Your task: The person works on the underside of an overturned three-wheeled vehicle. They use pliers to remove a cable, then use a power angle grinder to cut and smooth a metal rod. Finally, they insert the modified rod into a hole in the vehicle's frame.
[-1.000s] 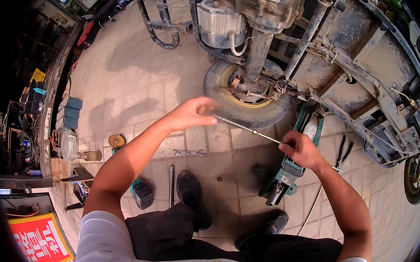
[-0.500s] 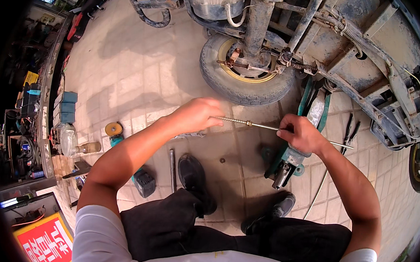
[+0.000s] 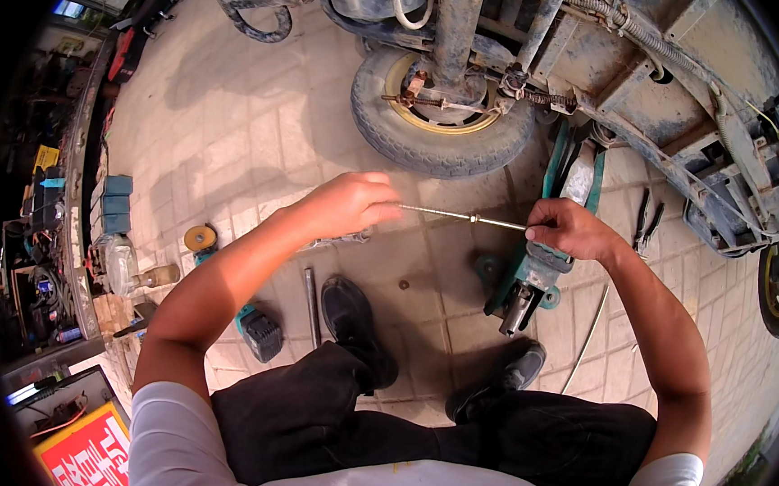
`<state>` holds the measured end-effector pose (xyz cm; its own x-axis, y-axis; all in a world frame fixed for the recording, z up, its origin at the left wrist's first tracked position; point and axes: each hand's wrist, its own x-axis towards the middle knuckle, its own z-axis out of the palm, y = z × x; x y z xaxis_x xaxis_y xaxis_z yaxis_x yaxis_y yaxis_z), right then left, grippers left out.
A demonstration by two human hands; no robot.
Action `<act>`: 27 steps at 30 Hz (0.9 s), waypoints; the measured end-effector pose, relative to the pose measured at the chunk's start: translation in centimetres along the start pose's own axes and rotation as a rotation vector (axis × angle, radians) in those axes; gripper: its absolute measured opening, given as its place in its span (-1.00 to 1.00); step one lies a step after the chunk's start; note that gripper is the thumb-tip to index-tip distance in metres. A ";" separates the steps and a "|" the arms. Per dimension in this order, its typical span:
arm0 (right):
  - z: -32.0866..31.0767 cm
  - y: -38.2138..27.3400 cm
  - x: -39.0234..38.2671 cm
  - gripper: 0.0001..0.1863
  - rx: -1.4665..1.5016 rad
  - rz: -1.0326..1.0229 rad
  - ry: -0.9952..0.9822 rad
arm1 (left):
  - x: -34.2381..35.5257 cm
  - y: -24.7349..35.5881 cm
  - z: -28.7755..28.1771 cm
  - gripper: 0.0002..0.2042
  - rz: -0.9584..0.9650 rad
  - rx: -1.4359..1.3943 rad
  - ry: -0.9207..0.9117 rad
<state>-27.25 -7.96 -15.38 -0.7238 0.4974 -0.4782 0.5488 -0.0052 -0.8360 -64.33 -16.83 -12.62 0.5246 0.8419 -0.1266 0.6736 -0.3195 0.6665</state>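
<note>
Between my hands stretches a thin metal rod (image 3: pixel 499 223), threaded toward its left end, with a small brass-coloured nut (image 3: pixel 474 218) partway along. My right hand (image 3: pixel 569 228) pinches the rod's right part between thumb and fingers. My left hand (image 3: pixel 349 206) is at the other end, fingers curled against the thread and slightly smeared by motion. Below my right hand stands a green floor jack (image 3: pixel 521 297), reaching under the tipped-up vehicle frame (image 3: pixel 686 128). Just beyond my hands is the vehicle's wheel (image 3: pixel 441 156), with a rusty brake linkage (image 3: pixel 418 91) at its hub.
On the paving lie a metal tube (image 3: pixel 312 306), a cordless angle grinder (image 3: pixel 259 331), a pair of pliers (image 3: pixel 648 223) and a thin rod (image 3: pixel 587 338). A cluttered tool shelf (image 3: pixel 78 176) runs along the left, near teal boxes (image 3: pixel 115 204). My shoes (image 3: pixel 348 312) are below my hands.
My right hand has shifted slightly right along the rod; the length that stuck out beyond it no longer shows. The nut appears a little farther right. My view has shifted slightly.
</note>
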 end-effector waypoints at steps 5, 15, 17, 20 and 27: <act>-3.1 1.7 -2.0 -0.86 0.044 0.153 -0.008 | -0.7 -1.6 0.3 -0.75 -0.010 -0.029 0.024; -4.1 1.5 -3.8 -0.83 0.026 0.200 0.093 | -1.8 -8.9 13.3 -0.75 -0.187 0.129 -0.299; -3.4 0.9 -3.6 -0.83 0.017 0.195 0.072 | -1.3 -8.7 14.7 -0.75 -0.243 0.208 -0.266; -2.7 1.3 -3.6 -0.83 -0.063 0.115 0.065 | -1.2 -8.3 15.4 -0.76 -0.324 0.259 -0.212; -2.4 0.5 -2.7 -0.88 -0.109 0.124 0.035 | -2.4 -7.4 15.4 -0.76 -0.497 0.199 -0.168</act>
<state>-24.06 -7.25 -13.88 -0.6335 0.5289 -0.5647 0.6765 0.0245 -0.7360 -62.52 -23.22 -28.57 0.1835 0.8363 -0.5167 0.9376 0.0089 0.3475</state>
